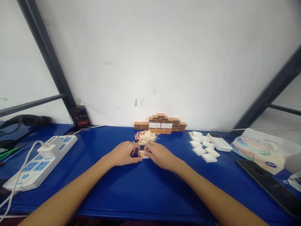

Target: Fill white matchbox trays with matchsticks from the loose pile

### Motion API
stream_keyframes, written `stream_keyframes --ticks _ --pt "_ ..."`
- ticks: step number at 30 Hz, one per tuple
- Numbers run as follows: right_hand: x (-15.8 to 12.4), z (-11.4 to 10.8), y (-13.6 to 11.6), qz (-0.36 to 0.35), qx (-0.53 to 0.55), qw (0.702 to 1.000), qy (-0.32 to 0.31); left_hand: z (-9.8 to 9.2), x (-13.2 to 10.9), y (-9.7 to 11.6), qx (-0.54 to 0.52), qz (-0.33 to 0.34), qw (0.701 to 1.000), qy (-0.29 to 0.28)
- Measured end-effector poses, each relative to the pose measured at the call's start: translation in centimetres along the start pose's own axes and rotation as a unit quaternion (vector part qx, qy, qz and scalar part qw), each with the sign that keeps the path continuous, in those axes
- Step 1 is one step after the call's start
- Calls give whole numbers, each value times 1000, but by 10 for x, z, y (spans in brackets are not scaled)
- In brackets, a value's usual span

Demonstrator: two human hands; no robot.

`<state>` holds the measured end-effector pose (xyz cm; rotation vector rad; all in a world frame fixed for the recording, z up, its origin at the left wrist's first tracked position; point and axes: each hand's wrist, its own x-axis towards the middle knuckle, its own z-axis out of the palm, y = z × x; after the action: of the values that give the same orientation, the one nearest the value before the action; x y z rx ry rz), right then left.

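Observation:
My left hand (124, 153) and my right hand (160, 154) meet at the middle of the blue table (141, 188). Both have their fingers closed round a small bundle of red-tipped matches (142, 154) held between them. Just behind the hands lies a loose pile of matches (145, 137). Against the wall stands a stack of brown matchboxes (162, 124), with several white inner trays set in a row in it.
Several white box trays (203, 147) and a white device (219, 142) lie to the right. A tissue pack (258, 150) and a dark phone (270, 185) sit at far right. A white power strip (39, 161) with cables lies at left.

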<state>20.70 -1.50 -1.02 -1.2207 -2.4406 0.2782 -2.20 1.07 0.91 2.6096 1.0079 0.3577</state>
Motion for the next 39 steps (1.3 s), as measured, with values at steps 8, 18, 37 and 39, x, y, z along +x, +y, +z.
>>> stream_keyframes --ticks 8,18,37,39 --pt "0 -18 8 20 19 1000 15 2 1 -4 -6 0 1000 -3" --pt "0 -10 3 11 -16 1000 -5 0 0 -1 -21 -8 1000 -13" --pt "-1 -10 3 5 -3 1000 1 0 0 -1 -19 4 1000 -9" --pt "-1 -11 3 6 -5 1000 -1 0 0 -1 -17 3 1000 -9"
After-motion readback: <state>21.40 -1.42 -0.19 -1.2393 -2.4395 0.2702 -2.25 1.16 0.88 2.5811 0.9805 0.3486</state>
